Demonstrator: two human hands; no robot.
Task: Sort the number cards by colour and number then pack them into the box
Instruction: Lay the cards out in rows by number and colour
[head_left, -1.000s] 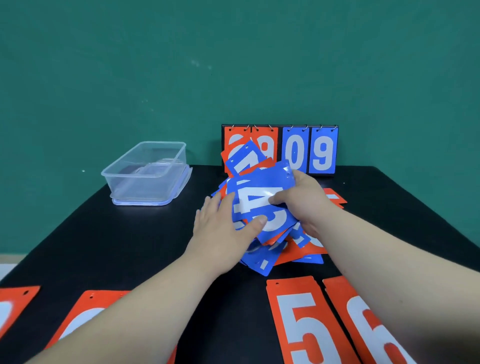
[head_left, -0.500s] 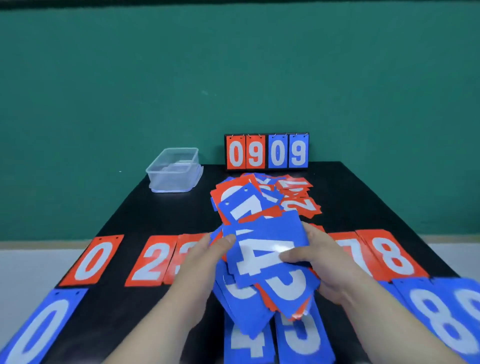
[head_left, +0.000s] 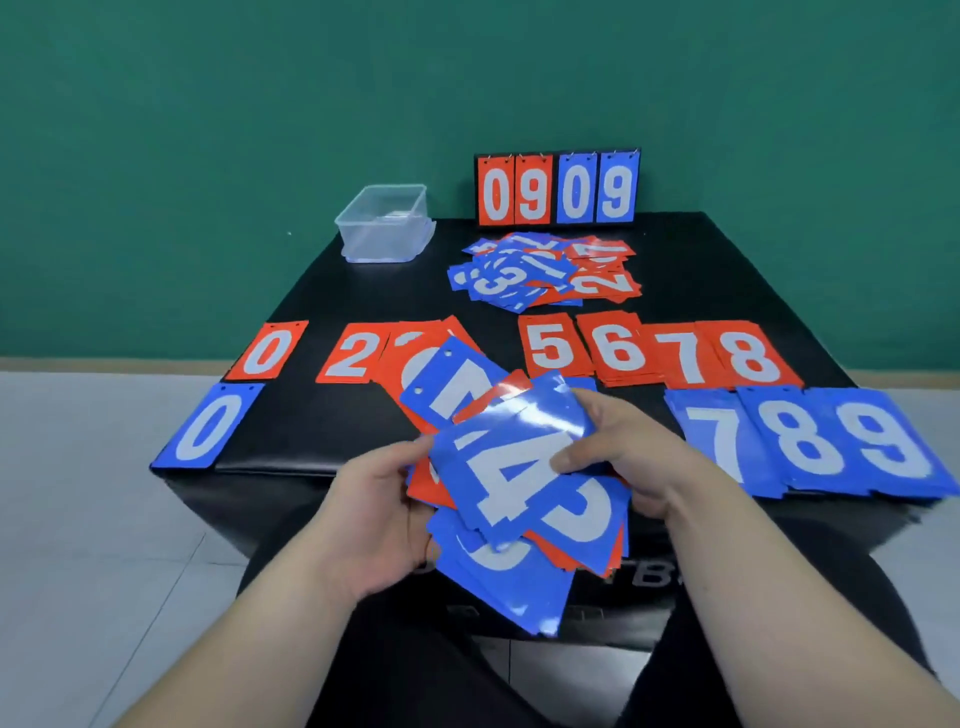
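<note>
A: What has moved since half a second ago?

B: The bundle of cards (head_left: 524, 566) has come back toward the person and now sits over the near edge of the black table (head_left: 311, 415).

A: And the hands?

B: The left hand (head_left: 374, 519) grips the bundle from its left side, fingers curled beneath. The right hand (head_left: 623, 457) pinches the blue 4 card (head_left: 511, 467) on top, thumb on its face, fingers behind its far edge.

A: Where are the other cards?

B: A red row (head_left: 649, 353) shows 0, 2, then 5, 6, 7, 8. A blue row (head_left: 831, 441) nearer the person shows 0 at the left and 7, 8, 9 at the right. A loose pile (head_left: 540, 273) lies behind them, in front of the scoreboard (head_left: 558, 189).

A: The box?

B: The clear box (head_left: 384, 223) stands at the far left of the table, well apart from the hands.
</note>
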